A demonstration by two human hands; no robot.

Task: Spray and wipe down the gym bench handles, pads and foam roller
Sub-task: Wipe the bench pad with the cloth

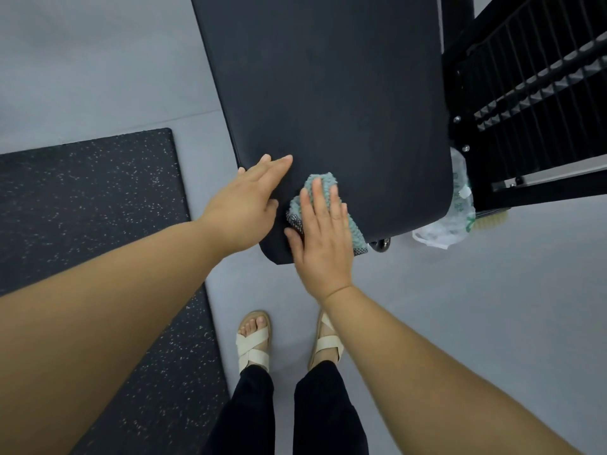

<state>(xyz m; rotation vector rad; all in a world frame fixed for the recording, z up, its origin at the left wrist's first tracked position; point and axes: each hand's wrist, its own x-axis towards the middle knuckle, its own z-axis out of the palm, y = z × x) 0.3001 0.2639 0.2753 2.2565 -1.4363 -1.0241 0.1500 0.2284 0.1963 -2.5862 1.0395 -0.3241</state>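
Evidently wiping: the right hand (pixel 323 233) lies flat, fingers spread, pressing a teal cloth (pixel 323 205) onto the bench pad (pixel 328 93) at its near end, while the left hand (pixel 249 198) rests open beside it (probably bracing), gripping nothing.

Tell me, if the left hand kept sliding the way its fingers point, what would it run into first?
Probably nothing soon: the left hand lies flat on the bench pad, fingers pointing up and right over bare black padding. The teal cloth under the right hand sits just beside that line.
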